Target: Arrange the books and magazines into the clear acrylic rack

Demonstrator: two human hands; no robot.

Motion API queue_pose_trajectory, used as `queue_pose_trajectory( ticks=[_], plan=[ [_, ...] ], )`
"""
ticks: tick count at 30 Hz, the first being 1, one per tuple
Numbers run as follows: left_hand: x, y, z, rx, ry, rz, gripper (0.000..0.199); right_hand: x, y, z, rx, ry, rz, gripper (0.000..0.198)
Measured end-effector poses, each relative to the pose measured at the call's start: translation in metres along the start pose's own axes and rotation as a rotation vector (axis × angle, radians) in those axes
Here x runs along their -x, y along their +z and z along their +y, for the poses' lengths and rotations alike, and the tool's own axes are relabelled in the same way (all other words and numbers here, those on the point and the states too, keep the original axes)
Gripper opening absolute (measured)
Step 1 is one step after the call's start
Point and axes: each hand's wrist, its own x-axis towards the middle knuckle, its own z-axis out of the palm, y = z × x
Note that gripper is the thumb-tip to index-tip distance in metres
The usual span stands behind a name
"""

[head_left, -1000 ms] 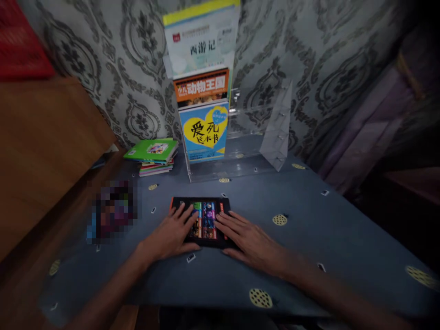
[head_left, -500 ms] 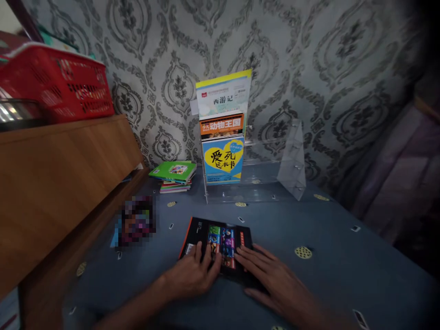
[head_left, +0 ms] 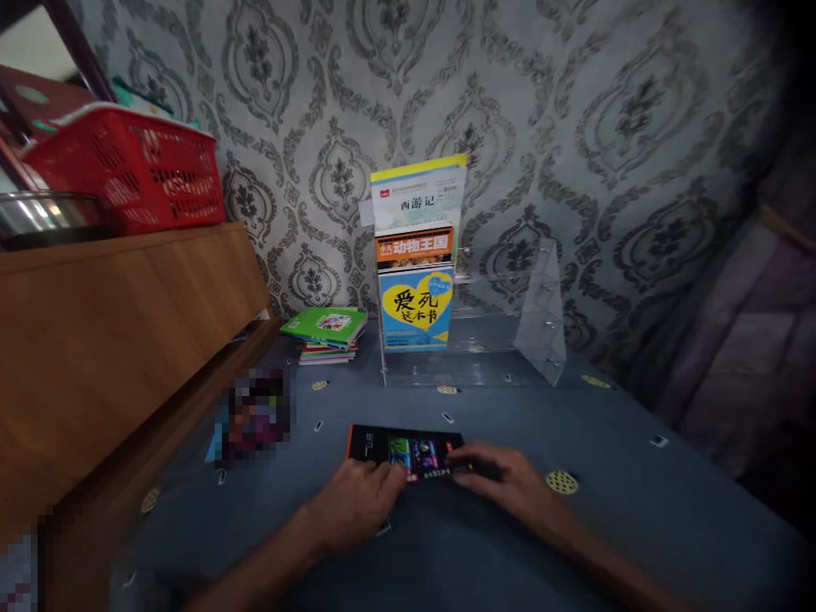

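Note:
A black book (head_left: 414, 449) with an orange edge and colourful small pictures lies in front of me, its near side seemingly tilted up from the table. My left hand (head_left: 365, 503) is closed at the book's near left edge, fingers curled over it. At the right end, my right hand (head_left: 501, 478) pinches the book between thumb and fingers. Beyond it stands a clear acrylic rack (head_left: 541, 327). Its left part holds a blue book with a yellow heart (head_left: 417, 310), an orange-topped book (head_left: 414, 246) and a white book with a yellow top edge (head_left: 417, 200).
Several books are stacked with a green book (head_left: 325, 325) on top, left of the rack. A blurred, pixelated item (head_left: 258, 416) lies further left. A wooden cabinet (head_left: 127, 314) bears a red basket (head_left: 159, 178) and a metal bowl (head_left: 51, 217). A patterned blue cloth (head_left: 510, 569) covers the table.
Both hands have gone from lying flat on the book to gripping its left and right sides. The book now looks shorter, its near side raised. The view has tilted slightly up.

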Motion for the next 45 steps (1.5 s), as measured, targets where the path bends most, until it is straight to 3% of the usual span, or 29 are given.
queue_pose_trajectory(
  ticks=[5, 10, 14, 16, 18, 20, 23, 26, 29, 32, 34, 39, 45],
  plan=[
    [-0.008, -0.029, -0.017, 0.422, -0.257, 0.138, 0.02, -0.022, -0.005, 0.008, -0.243, 0.097, 0.133, 0.043],
    [-0.018, -0.048, -0.042, 0.81, -0.407, 0.452, 0.031, -0.046, 0.008, 0.007, -0.754, 0.182, 0.289, 0.047],
    [-0.025, -0.022, -0.043, 1.122, -0.628, 0.638, 0.038, -0.063, 0.022, -0.004, -1.039, 0.268, 0.278, 0.046],
    [-0.025, 0.002, -0.039, 1.327, -0.769, 0.687, 0.042, -0.071, 0.027, -0.004, -1.023, 0.281, 0.262, 0.045],
    [-0.021, 0.023, -0.035, 1.421, -0.86, 0.643, 0.044, -0.076, 0.03, 0.001, -0.92, 0.284, 0.239, 0.042],
    [-0.012, 0.036, -0.035, 1.303, -0.856, 0.484, 0.04, -0.077, 0.029, 0.009, -0.674, 0.298, 0.193, 0.035],
    [0.002, 0.035, -0.041, 0.834, -0.766, 0.298, 0.027, -0.072, 0.025, 0.018, -0.258, 0.309, 0.152, 0.022],
    [0.0, 0.028, -0.048, 0.473, -0.655, 0.278, 0.015, -0.065, 0.024, 0.012, 0.203, 0.19, 0.207, 0.015],
    [-0.018, 0.03, -0.05, 0.344, -0.524, 0.306, 0.016, -0.063, 0.037, -0.006, 0.553, -0.021, 0.134, 0.023],
    [-0.038, 0.044, -0.047, 0.311, -0.467, 0.305, 0.025, -0.068, 0.062, -0.02, 0.623, -0.259, -0.088, 0.033],
    [-0.046, 0.054, -0.047, 0.304, -0.468, 0.281, 0.029, -0.073, 0.074, -0.021, 0.641, -0.31, -0.178, 0.04],
    [-0.045, 0.072, -0.05, 0.277, -0.482, 0.293, 0.035, -0.08, 0.066, -0.005, 0.678, -0.12, -0.162, 0.061],
    [-0.043, 0.082, -0.047, 0.164, -0.466, 0.341, 0.04, -0.072, 0.049, 0.001, 0.686, 0.014, -0.083, 0.061]
  ],
)
